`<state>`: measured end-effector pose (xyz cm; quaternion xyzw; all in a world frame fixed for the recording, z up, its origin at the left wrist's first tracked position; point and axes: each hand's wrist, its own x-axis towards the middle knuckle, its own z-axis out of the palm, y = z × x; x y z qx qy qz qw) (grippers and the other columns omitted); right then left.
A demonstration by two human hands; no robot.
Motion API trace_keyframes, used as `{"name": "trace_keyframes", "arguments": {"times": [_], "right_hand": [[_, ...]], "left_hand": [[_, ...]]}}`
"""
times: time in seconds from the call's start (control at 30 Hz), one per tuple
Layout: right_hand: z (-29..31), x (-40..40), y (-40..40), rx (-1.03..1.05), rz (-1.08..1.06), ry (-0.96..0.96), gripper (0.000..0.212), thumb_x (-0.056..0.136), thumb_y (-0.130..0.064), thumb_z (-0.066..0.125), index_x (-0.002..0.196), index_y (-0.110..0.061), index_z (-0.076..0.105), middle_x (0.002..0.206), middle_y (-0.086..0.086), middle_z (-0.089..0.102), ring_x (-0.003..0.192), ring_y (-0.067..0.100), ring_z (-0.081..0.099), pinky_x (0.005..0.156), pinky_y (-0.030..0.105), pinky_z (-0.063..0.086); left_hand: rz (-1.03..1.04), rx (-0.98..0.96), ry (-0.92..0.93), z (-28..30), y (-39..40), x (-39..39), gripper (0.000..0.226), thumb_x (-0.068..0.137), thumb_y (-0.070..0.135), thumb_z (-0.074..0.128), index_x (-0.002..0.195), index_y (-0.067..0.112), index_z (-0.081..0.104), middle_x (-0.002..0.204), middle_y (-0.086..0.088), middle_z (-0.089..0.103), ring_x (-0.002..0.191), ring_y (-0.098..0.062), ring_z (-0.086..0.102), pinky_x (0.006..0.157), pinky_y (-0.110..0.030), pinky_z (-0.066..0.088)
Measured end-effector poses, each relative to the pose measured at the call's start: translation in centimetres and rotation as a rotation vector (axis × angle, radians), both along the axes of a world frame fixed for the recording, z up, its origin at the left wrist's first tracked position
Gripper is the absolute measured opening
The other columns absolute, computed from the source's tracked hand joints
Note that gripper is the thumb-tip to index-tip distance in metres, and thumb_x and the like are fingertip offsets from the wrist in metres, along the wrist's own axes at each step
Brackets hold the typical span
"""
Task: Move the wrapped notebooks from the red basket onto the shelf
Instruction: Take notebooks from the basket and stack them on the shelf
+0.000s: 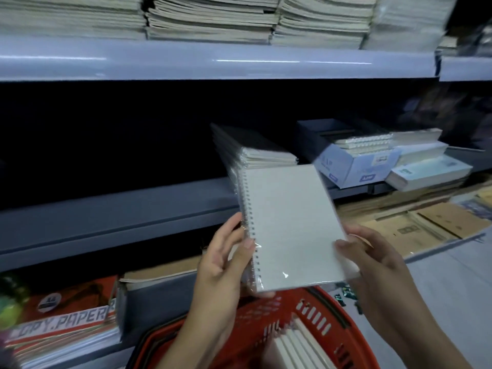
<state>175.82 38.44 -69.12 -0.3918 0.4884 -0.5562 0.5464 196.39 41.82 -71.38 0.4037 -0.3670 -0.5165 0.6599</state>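
A small stack of wrapped spiral notebooks (290,225) with pale covers is held up in front of the grey middle shelf (111,209). My left hand (226,259) grips its spiral edge, thumb on the cover. My right hand (372,259) holds the lower right corner, thumb on top. Behind it, a pile of similar wrapped notebooks (255,153) lies on the shelf. Below, the red basket (314,312) holds several more notebooks (295,344) standing on edge.
Blue-and-white boxes (356,166) with spiral pads sit on the shelf to the right. The upper shelf (213,59) carries stacks of paper. Copy-paper reams (64,320) lie at lower left; flattened cardboard (415,227) lies at right.
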Motion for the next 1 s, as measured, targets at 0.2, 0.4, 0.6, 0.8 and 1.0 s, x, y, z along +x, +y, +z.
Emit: {"name": "trace_keyframes", "arguments": {"times": [0.2, 0.4, 0.6, 0.8, 1.0], "right_hand": [[1.2, 1.8, -2.9, -0.092, 0.044, -0.061, 0.027, 0.094, 0.0, 0.057, 0.108, -0.017, 0.073, 0.105, 0.004, 0.078, 0.094, 0.019, 0.075, 0.076, 0.033, 0.057], [3.4, 3.3, -11.3, -0.131, 0.084, -0.077, 0.038, 0.097, -0.012, 0.061, 0.135, -0.016, 0.059, 0.123, 0.003, 0.072, 0.113, 0.016, 0.069, 0.102, 0.035, 0.049], [3.2, 5.7, -18.6, -0.101, 0.089, 0.013, 0.016, 0.096, -0.012, 0.064, 0.11, -0.004, 0.067, 0.115, 0.017, 0.072, 0.105, 0.021, 0.071, 0.087, 0.027, 0.056], [1.5, 4.7, -19.1, -0.17, 0.31, 0.179, 0.053, 0.076, -0.041, 0.074, 0.125, -0.021, 0.066, 0.119, -0.004, 0.073, 0.108, 0.009, 0.07, 0.095, 0.033, 0.053], [1.1, 4.7, -20.2, -0.244, 0.143, 0.356, 0.064, 0.057, -0.058, 0.079, 0.116, -0.034, 0.069, 0.117, -0.001, 0.07, 0.109, 0.018, 0.066, 0.098, 0.036, 0.053]], "left_hand": [[0.101, -0.057, -0.026, 2.7, -3.5, 1.1, 0.039, 0.092, 0.018, 0.061, 0.13, 0.026, 0.056, 0.122, 0.01, 0.07, 0.087, -0.024, 0.075, 0.043, -0.033, 0.056], [0.178, -0.145, -0.272, 6.5, -11.1, 2.2, 0.034, 0.099, 0.017, 0.057, 0.131, 0.026, 0.056, 0.118, 0.012, 0.069, 0.096, -0.005, 0.072, 0.066, -0.02, 0.057], [0.232, -0.07, -0.661, 6.4, -15.6, 3.9, 0.089, 0.062, 0.055, 0.083, 0.14, 0.025, 0.051, 0.112, 0.0, 0.053, 0.091, -0.013, 0.063, 0.081, -0.022, 0.056], [0.418, -0.177, -0.774, 4.1, -15.7, 3.8, 0.078, 0.065, 0.06, 0.074, 0.133, 0.026, 0.061, 0.105, 0.015, 0.042, 0.09, 0.002, 0.048, 0.081, -0.011, 0.046], [0.527, -0.148, -0.776, 3.6, -17.1, 3.1, 0.054, 0.076, 0.065, 0.064, 0.119, 0.032, 0.069, 0.103, 0.019, 0.04, 0.105, -0.017, 0.048, 0.094, -0.032, 0.05]]}}
